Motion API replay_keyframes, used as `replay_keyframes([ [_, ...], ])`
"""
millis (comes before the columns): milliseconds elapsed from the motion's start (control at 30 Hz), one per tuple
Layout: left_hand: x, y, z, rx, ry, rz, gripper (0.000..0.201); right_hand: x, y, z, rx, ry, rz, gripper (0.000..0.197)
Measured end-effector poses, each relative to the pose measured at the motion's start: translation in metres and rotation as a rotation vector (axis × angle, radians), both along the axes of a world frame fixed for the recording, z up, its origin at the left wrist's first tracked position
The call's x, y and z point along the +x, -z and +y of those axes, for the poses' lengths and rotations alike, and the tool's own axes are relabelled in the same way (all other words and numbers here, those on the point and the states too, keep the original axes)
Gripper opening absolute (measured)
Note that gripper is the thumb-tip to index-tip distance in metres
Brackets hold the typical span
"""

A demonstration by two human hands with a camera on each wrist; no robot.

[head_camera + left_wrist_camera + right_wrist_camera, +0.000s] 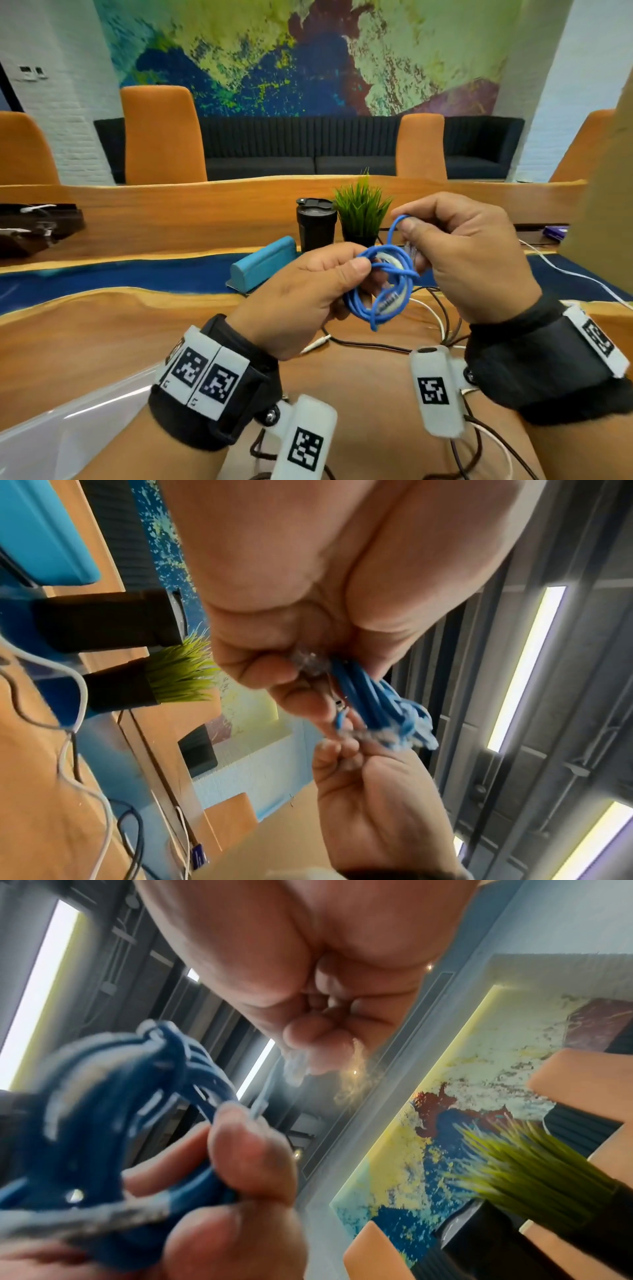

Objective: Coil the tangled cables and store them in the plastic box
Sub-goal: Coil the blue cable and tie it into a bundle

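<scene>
Head view: wooden table (102, 329) with blue inlay, orange chairs (161, 137) and mural behind; left hand (301, 298) grips the coiled blue cable (387, 284), right hand (469, 253) pinches its loop.

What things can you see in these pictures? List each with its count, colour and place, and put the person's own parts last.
Coiled blue network cable: one, blue, held above the table between both hands.
Loose thin cables: several, white and dark brown, on the wooden table below the hands.
Clear plastic box: one, transparent, near left corner.
Wooden table with blue resin strip: one, orange-brown.
Teal box: one, on the resin strip.
Black tumbler with lid: one, behind the hands.
Green grass plant in black pot: one, right of the tumbler.
Orange chairs: four, far side.
Dark sofa: one, by the wall.
Left hand: grips the coil.
Right hand: pinches the cable's clear plug end.
</scene>
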State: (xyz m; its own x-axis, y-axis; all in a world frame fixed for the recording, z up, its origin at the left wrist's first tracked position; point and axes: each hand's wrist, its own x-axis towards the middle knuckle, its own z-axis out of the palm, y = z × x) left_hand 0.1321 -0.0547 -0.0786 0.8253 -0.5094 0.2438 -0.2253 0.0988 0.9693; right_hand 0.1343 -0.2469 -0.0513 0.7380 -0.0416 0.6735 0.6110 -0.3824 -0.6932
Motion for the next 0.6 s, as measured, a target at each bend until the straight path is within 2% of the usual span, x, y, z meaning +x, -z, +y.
replay_keyframes([
  [100,0.004,-0.005,0.0,-0.033,-0.148,-0.056,0.028,0.002,-0.001,-0.008,-0.019,0.085,-0.028,0.013],
  [200,0.005,-0.008,0.003,0.025,-0.313,-0.209,0.027,-0.003,-0.004,-0.008,-0.134,0.09,-0.044,0.012],
  [267,0.008,-0.006,0.006,0.07,-0.427,-0.307,0.025,-0.01,-0.008,-0.008,-0.298,0.028,0.053,0.013],
  [367,0.01,-0.003,0.009,0.082,-0.523,-0.364,0.023,-0.016,-0.011,-0.01,-0.531,-0.064,0.278,0.009],
  [400,0.01,-0.003,0.009,0.096,-0.54,-0.383,0.023,-0.018,-0.011,-0.009,-0.577,-0.044,0.266,0.005],
  [500,0.008,-0.001,0.007,0.158,-0.575,-0.449,0.02,-0.02,-0.014,-0.001,-0.547,0.104,-0.031,0.022],
  [600,0.008,0.002,0.003,0.134,-0.577,-0.433,0.026,-0.022,-0.009,0.015,-0.524,0.086,-0.184,0.015],
])
